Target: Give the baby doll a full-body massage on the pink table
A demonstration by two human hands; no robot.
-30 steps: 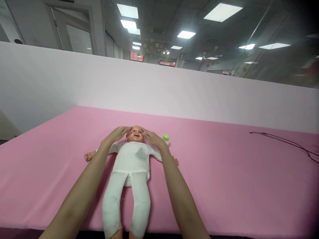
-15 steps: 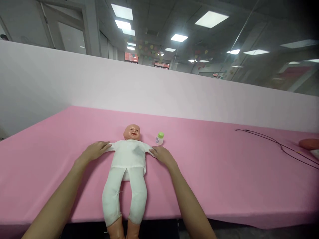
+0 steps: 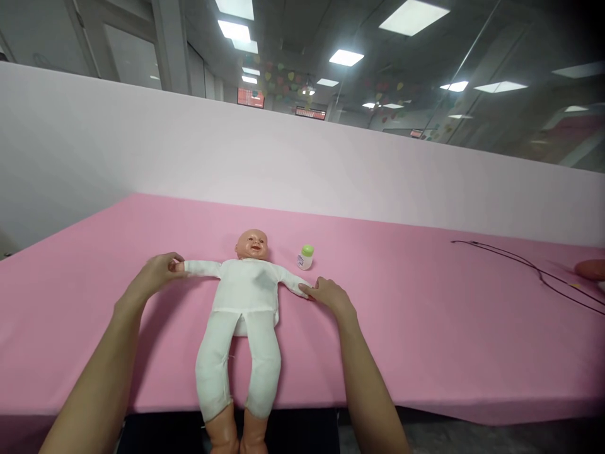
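Note:
A baby doll [image 3: 246,287] in a white top and white trousers lies face up, its head away from me and its feet hanging past the table's near edge. Both its arms are stretched out sideways. At the left of the picture, my left hand [image 3: 158,272] is closed round the doll's hand at the cuff. My right hand [image 3: 331,295] grips the end of the other sleeve between thumb and fingers; the doll's hand there is mostly hidden. A small bottle with a green cap [image 3: 305,257] stands just beyond that sleeve.
The pink-covered table [image 3: 425,340] meets a low white wall [image 3: 331,170] at the back, with glass above it. A thin dark cable [image 3: 515,257] runs across the right side towards a brown object [image 3: 590,270] at the picture's edge.
Both my hands have slid outward along the doll's sleeves, from the upper arms to the hands. The doll's arms now show at full length. The view has tilted slightly down.

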